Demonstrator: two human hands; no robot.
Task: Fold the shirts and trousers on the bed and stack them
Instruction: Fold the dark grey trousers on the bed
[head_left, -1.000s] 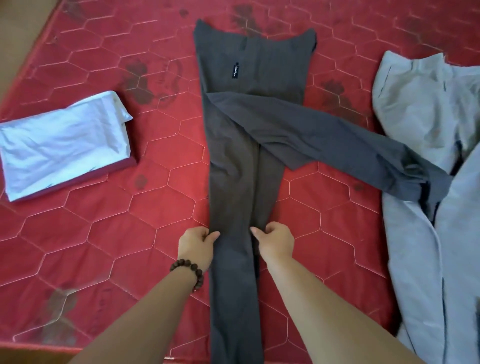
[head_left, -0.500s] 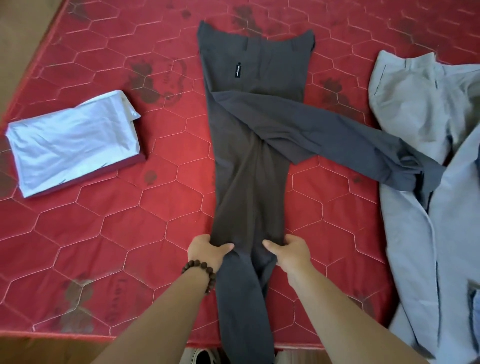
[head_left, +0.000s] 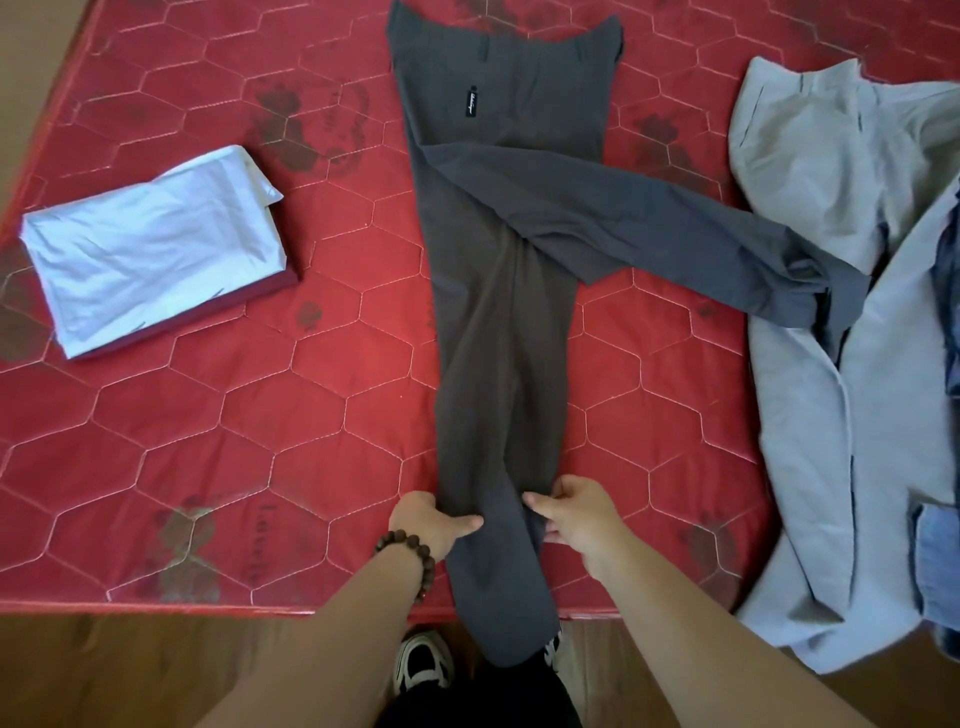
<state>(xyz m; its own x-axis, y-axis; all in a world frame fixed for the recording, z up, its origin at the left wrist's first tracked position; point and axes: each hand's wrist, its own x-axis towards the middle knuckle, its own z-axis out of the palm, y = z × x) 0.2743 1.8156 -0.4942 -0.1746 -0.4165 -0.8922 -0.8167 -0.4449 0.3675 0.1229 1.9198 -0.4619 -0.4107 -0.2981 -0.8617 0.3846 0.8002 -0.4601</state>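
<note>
Both hands sit low on the dark grey trousers (head_left: 498, 364), near the bed's front edge. L hand (head_left: 426, 525), w/ a wooden bead bracelet (head_left: 410, 556) on the wrist, pinches the left edge of the near leg, thumb lying across the cloth. R hand (head_left: 576, 514) grips the right edge of that leg, fingers curled into the fabric. They're apart, w/ only the narrow leg btwn them.

Trousers lie lengthwise down the middle of the red quilted mattress (head_left: 208, 415): waistband at the far end, w/ a small black label (head_left: 471, 101) showing. One leg runs straight back toward the person, passes btwn the hands and hangs over the mattress edge to the floor. Other leg is thrown out diagonally to the right, its cuff resting on the light grey trousers (head_left: 831, 364) heaped at the right side. Some blue denim (head_left: 935, 551) peeks out from that heap.

Far left, well apart from the hands, a folded pale blue shirt (head_left: 150, 244) sits on something dark red. Below the bed edge: wooden floor (head_left: 130, 670) and a black-and-white shoe (head_left: 423, 660).
</note>
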